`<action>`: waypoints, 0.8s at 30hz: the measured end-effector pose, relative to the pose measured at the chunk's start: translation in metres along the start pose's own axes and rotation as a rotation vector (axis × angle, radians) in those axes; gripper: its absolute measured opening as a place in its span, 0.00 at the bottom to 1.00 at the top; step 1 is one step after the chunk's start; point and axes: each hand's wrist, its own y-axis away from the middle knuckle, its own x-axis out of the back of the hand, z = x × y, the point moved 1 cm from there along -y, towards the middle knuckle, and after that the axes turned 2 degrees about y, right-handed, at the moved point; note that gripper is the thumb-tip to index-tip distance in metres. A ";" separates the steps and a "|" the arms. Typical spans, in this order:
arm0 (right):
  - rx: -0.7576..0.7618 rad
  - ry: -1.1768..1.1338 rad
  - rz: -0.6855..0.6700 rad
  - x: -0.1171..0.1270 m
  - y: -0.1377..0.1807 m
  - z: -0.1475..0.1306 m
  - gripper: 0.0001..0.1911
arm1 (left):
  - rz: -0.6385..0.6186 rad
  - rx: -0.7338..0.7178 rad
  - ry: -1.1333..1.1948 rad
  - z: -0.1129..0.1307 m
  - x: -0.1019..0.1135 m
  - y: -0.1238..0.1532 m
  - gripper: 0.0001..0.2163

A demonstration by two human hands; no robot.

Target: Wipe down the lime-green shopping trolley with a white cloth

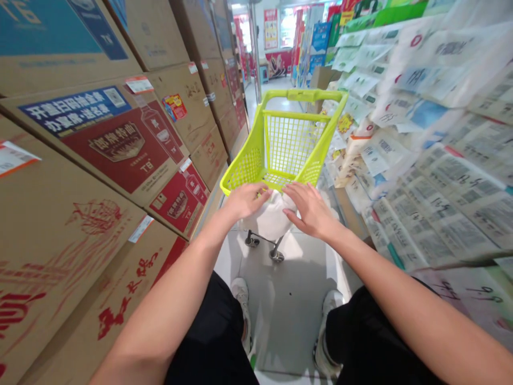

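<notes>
A lime-green shopping cart [288, 133] stands in the aisle in front of me, its basket empty as far as I can see. At its near rim a white bag or bundle [270, 216] hangs below the basket. My left hand [245, 199] rests on top of the bundle with fingers curled over it. My right hand [308, 207] lies on the bundle's right side, fingers stretched and together, pressing it. Both forearms reach forward from the bottom of the view.
Stacked brown and red cardboard cartons [120, 144] form a wall on the left. Shelves of plastic-wrapped packs [433, 160] line the right. The pale tiled floor [288, 299] runs narrow between them; my white shoes [240, 294] stand on it. The aisle opens far ahead.
</notes>
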 end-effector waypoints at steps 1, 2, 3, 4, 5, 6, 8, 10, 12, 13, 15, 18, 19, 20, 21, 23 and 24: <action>-0.050 0.012 0.012 -0.001 -0.003 0.005 0.30 | -0.124 -0.026 -0.104 0.007 -0.008 0.002 0.19; -0.081 0.024 0.012 -0.001 -0.007 0.012 0.30 | -0.183 -0.049 -0.194 0.011 -0.014 0.003 0.21; -0.085 0.030 0.000 -0.002 -0.011 0.019 0.29 | -0.224 -0.065 -0.258 0.013 -0.018 0.004 0.22; -0.067 0.026 -0.021 -0.002 -0.015 0.026 0.28 | -0.246 -0.080 -0.296 0.013 -0.020 0.004 0.23; -0.037 0.008 -0.043 -0.002 -0.020 0.033 0.27 | -0.256 -0.090 -0.309 0.011 -0.020 0.003 0.23; -0.009 -0.018 -0.061 -0.002 -0.024 0.039 0.26 | -0.270 -0.096 -0.303 0.008 -0.018 0.002 0.23; 0.031 -0.084 -0.070 -0.001 -0.033 0.048 0.24 | -0.304 -0.101 -0.277 0.002 -0.011 0.000 0.22; 0.064 -0.150 -0.057 -0.002 -0.040 0.052 0.21 | -0.339 -0.097 -0.270 -0.002 -0.001 -0.001 0.21; 0.097 -0.216 -0.026 -0.005 -0.045 0.051 0.19 | -0.404 -0.081 -0.272 -0.002 0.008 0.001 0.21; 0.107 -0.249 -0.007 -0.008 -0.047 0.050 0.18 | -0.445 -0.073 -0.267 -0.001 0.013 0.002 0.20; 0.108 -0.320 0.015 -0.014 -0.049 0.045 0.15 | -0.523 -0.060 -0.237 0.005 0.020 0.008 0.17; 0.081 -0.456 0.003 -0.019 -0.048 0.035 0.13 | -0.602 -0.067 -0.147 0.015 0.028 0.019 0.13; 0.060 -0.509 0.009 -0.018 -0.046 0.031 0.14 | -0.619 -0.076 -0.107 0.019 0.029 0.023 0.12; 0.035 -0.560 0.021 -0.016 -0.043 0.027 0.15 | -0.636 -0.091 -0.061 0.022 0.030 0.026 0.12; 0.011 -0.601 0.031 -0.013 -0.040 0.023 0.16 | -0.660 -0.114 -0.012 0.025 0.030 0.029 0.12; -0.010 -0.622 0.011 -0.006 -0.032 0.013 0.17 | -0.714 -0.164 0.079 0.029 0.028 0.036 0.12; -0.004 -0.596 -0.019 -0.003 -0.028 0.008 0.17 | -0.739 -0.184 0.110 0.031 0.027 0.038 0.12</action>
